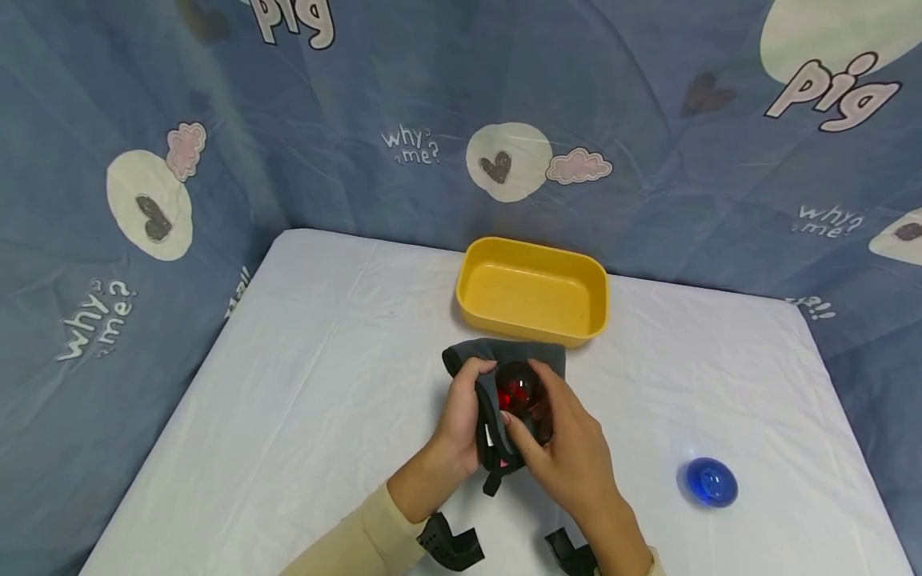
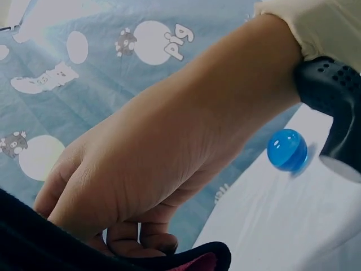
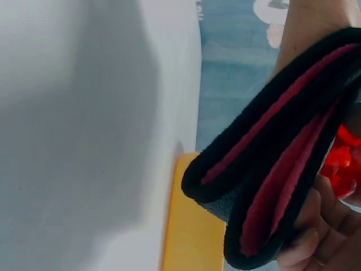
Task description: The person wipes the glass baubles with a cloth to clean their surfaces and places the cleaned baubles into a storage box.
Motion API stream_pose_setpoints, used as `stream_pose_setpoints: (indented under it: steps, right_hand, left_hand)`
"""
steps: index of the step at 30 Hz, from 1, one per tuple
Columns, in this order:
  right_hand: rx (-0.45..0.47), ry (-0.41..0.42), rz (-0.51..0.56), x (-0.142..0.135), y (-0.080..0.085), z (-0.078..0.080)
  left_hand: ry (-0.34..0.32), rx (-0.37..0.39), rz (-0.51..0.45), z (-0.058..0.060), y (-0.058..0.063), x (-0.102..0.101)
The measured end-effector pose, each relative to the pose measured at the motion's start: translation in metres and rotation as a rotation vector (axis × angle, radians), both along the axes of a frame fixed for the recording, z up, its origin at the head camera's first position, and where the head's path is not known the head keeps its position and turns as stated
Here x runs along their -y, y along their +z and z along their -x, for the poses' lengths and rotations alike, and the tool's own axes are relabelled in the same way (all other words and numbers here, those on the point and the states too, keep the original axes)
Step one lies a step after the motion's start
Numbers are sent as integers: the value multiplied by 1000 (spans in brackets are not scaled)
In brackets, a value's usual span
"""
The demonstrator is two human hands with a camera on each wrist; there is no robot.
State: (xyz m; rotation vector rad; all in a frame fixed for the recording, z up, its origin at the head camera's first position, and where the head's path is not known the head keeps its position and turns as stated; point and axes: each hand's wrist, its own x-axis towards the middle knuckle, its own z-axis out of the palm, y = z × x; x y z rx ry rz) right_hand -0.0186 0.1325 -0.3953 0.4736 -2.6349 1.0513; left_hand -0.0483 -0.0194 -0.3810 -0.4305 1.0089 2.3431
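Observation:
My left hand (image 1: 455, 424) grips a folded dark grey cloth (image 1: 536, 352) with black edging. In the right wrist view the folds of the cloth (image 3: 282, 158) show a pink-red inner side. A shiny, see-through red ball (image 1: 515, 386) lies against the grey side of the cloth, over the middle of the table. My right hand (image 1: 576, 448) holds this ball, with the thumb near its lower side and fingers at its far side. Part of the ball is hidden behind the right fingers. In the left wrist view the left hand (image 2: 124, 175) curls over the cloth's dark edge.
Just beyond the cloth stands a yellow rectangular tub (image 1: 533, 330) on the white-covered table (image 1: 324, 360). A see-through blue ball (image 1: 711, 482) rests to the right of my right hand. Blue printed fabric (image 1: 403, 208) hangs behind the table and along its sides.

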Motion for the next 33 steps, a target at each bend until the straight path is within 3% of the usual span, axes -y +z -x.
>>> stream_pose_setpoints:
  steps: [8,14,19,33]
  right_hand:
    - [-19,-24,74,-5,2,5]
    - [29,-60,84,-1,1,6]
    - [49,-44,87,3,1,2]
    - [-68,-22,15,7,8,1]
  left_hand:
    - [-12,14,-6,-3,2,-4]
    - [-11,21,-1,-3,2,-2]
    - [0,15,7,-2,2,1]
    - [4,-7,-2,-4,3,6]
